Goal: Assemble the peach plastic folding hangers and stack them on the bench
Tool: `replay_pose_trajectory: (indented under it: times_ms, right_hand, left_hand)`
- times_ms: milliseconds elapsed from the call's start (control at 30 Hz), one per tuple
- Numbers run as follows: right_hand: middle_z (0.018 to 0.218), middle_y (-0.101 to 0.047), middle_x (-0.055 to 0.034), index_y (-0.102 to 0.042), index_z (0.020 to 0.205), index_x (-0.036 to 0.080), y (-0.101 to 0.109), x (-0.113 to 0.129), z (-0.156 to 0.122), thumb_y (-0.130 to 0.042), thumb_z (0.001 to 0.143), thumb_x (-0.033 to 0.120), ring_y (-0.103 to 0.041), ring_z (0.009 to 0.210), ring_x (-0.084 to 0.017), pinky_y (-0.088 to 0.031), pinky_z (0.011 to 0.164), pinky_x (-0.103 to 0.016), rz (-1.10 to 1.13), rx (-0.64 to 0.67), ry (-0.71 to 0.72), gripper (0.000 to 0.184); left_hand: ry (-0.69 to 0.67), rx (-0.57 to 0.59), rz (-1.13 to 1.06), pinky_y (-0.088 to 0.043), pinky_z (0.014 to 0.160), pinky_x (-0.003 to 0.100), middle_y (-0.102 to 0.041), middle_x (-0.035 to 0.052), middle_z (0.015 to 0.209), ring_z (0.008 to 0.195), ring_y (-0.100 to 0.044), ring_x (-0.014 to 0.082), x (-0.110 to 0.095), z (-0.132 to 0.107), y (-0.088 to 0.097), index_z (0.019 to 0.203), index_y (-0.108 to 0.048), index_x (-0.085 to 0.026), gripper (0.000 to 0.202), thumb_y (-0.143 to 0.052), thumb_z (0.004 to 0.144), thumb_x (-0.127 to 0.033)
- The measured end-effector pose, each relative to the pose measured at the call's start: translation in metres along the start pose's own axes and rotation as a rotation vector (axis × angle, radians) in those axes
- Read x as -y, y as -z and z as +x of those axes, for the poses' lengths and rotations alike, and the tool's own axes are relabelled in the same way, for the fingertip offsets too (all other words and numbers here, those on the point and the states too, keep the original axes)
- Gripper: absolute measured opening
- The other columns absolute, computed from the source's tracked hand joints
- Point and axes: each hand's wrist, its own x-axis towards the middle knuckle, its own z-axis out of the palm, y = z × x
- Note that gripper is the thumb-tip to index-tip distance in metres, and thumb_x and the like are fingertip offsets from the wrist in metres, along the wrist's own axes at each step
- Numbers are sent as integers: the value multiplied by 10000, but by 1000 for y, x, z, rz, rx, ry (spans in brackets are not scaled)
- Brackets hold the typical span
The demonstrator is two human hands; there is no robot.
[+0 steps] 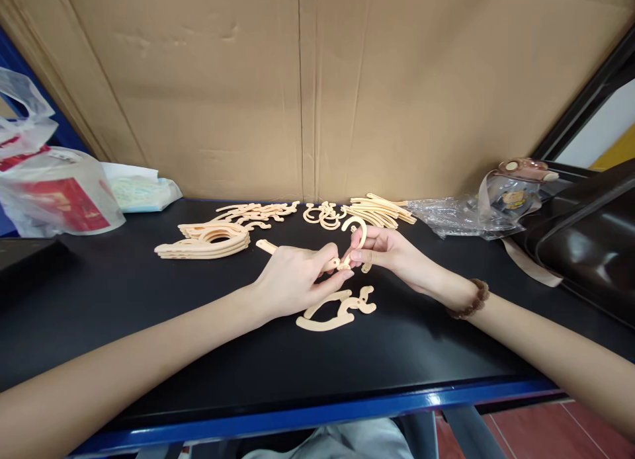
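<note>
My left hand (302, 274) is closed on a beige plastic hanger bar, whose far end (265, 246) sticks out past the knuckles. Between the fingertips of my right hand (380, 254) is a curved beige hanger hook (364, 231), its open curve pointing up and left. The base of the hook meets the bar's end where both hands come together; the fingers partly hide the joint. Just below on the black tabletop lie loose hanger pieces: a curved arm (325, 323), another arm partly behind it, and a small wavy connector (358, 304).
Behind my hands are stacked hanger arms (203, 247), a heap of wavy connectors (258, 213), loose hooks (325, 215) and a pile of straight bars (380, 211). A bagged roll (64, 188) and tissue pack (143, 188) stand left. Clear plastic (456, 215) and a dark bag (590, 241) lie right.
</note>
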Motion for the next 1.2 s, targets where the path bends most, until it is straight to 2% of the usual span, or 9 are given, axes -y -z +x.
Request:
replay_pose_trajectory:
  times_ms: [100,200,400,600,733,1000,1100,1200]
  right_hand:
    - [730,-666,33,-501,760,201,0,0,1,-724,760,257,-624,739,-116,-465,763,-268,26,-24,-9,230]
    - [738,-686,33,-478,756,203,1,0,1,-729,758,257,-639,720,-112,-472,762,-265,46,-32,-22,256]
    - [701,-686,22,-502,771,190,5,-2,0,-737,761,271,-651,674,-107,-479,694,-231,55,36,-46,249]
    - [701,-681,27,-508,792,188,7,-3,1,-731,774,255,-647,683,-98,-482,681,-209,91,109,-103,233]
    - [731,-697,10,-506,801,182,0,-1,-1,-719,779,253,-644,657,-99,-485,631,-206,105,139,-150,225]
    - [716,-705,2,-491,781,185,-8,0,-3,-730,765,305,-675,668,-134,-505,617,-233,28,106,-124,268]
    - [673,-679,10,-491,752,188,-12,1,-4,-725,761,337,-672,651,-147,-505,607,-247,-81,33,-91,278]
    - [670,-667,12,-502,732,188,-14,2,-5,-717,763,334,-666,639,-149,-496,600,-250,-240,-51,-43,261]
  left_hand:
    - [-7,-10,36,-195,447,241,-474,-45,460,390,-428,115,1,0,0,685,-431,-209,381,-359,936,-486]
    - [-95,-32,84,-203,435,238,-518,-34,468,396,-464,116,0,-1,-1,706,-454,-203,358,-327,961,-421]
    - [-315,-209,221,-255,426,229,-561,-39,481,400,-517,113,-3,-2,-2,756,-513,-175,289,-341,958,-288]
    - [-340,-300,311,-265,395,229,-530,-42,421,351,-502,115,-3,0,-8,666,-542,-164,452,-437,904,-534]
    - [-397,-340,303,-269,392,229,-521,-35,390,338,-500,109,-1,1,-11,585,-549,-170,463,-472,892,-508]
    - [-371,-308,333,-226,378,242,-520,-8,351,315,-503,130,4,3,-16,524,-590,-173,437,-491,863,-430]
    - [-349,-262,366,-202,378,250,-531,11,351,313,-514,151,5,4,-19,541,-607,-166,437,-453,869,-410]
    - [-266,-176,376,-181,387,250,-554,27,379,327,-529,165,4,4,-19,571,-604,-157,435,-419,878,-404]
